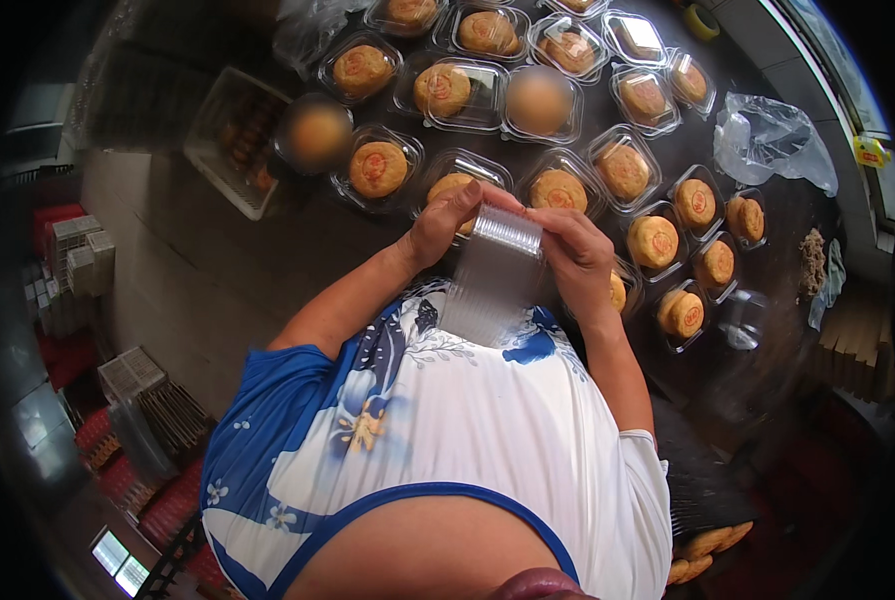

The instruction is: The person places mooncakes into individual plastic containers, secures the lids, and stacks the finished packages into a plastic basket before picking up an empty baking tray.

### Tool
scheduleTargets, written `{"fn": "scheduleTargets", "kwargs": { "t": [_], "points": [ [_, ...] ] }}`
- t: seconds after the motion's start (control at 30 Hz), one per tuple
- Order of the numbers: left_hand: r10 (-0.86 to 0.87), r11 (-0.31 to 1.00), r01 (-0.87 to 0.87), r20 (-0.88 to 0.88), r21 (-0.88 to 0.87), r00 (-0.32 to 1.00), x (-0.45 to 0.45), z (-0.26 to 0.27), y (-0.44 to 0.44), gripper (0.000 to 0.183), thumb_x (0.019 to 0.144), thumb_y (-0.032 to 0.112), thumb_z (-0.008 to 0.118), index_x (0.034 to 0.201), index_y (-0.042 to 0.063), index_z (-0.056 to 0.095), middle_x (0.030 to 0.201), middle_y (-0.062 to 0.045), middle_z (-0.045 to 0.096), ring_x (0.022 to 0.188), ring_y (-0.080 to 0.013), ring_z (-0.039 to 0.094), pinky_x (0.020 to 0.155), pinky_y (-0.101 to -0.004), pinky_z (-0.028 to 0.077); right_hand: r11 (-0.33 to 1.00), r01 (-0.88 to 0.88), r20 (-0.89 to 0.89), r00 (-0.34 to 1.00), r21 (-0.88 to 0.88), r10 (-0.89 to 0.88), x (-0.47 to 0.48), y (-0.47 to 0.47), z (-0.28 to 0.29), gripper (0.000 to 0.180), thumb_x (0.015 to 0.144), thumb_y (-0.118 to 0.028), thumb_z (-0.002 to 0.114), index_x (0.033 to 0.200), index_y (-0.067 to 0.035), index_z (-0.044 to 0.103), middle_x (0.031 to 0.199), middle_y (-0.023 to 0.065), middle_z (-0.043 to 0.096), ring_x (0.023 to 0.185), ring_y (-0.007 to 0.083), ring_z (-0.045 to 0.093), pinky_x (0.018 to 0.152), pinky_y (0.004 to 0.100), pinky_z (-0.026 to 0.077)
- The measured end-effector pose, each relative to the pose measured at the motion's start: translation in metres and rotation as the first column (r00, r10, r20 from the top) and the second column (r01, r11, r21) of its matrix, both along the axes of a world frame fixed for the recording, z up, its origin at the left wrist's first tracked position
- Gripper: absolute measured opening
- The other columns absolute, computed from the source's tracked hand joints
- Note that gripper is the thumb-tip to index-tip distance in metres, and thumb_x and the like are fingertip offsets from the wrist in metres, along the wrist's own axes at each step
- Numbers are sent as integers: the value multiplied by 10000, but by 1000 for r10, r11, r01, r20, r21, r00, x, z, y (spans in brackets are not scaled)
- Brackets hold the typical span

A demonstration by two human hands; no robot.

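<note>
A nested stack of clear plastic containers (496, 274) is held up against the front of a blue and white floral top. My left hand (446, 217) grips its far left edge, thumb and fingers near the top rim. At the far right corner, the fingers of my right hand (576, 244) pinch the rim. The two hands' fingertips almost meet there. Just beyond them, a round pastry with a red stamp (560, 190) sits in a clear plastic box. Another boxed pastry (449, 184) is partly hidden behind my left hand.
Several boxed pastries (442, 88) spread over the dark table (785, 300). A crumpled plastic bag (774, 142) and a roll of yellow tape (701, 22) lie toward the right. At left stands a white plastic crate (226, 180) with items inside. A tray of pastries (706, 544) is low at right.
</note>
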State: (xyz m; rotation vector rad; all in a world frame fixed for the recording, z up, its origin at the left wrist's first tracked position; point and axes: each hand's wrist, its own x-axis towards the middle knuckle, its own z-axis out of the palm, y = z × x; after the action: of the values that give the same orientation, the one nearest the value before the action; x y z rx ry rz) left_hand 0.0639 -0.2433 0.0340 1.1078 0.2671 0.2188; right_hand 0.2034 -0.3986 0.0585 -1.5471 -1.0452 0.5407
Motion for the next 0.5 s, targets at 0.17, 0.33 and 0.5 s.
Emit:
{"fn": "scheduleTargets", "kwargs": {
  "t": [0.17,0.33,0.5],
  "points": [
    [-156,983,160,-48,92,987,15,-8,15,761,957,615,249,1021,-23,660,1061,-110,562,1035,-197,543,932,-327,410,999,-15,19,1000,-38,15,13,-7,-2,205,771,59,674,964,-14,670,935,99,665,833,188,655,691,256,518],
    [-212,966,218,-57,139,976,31,-7,13,801,940,651,227,996,-13,672,1103,-120,544,1084,-196,510,955,-328,385,995,-81,-135,988,-50,74,32,-10,-5,209,764,62,677,957,-18,662,913,86,646,825,172,652,687,255,522],
    [-210,972,210,-13,104,978,43,-8,9,762,944,635,266,1036,-7,668,1126,-137,550,1081,-202,522,974,-336,378,996,-82,-184,980,-43,73,41,-9,-13,188,759,42,693,936,-10,654,884,76,628,802,168,641,709,254,516]
  ]
}}
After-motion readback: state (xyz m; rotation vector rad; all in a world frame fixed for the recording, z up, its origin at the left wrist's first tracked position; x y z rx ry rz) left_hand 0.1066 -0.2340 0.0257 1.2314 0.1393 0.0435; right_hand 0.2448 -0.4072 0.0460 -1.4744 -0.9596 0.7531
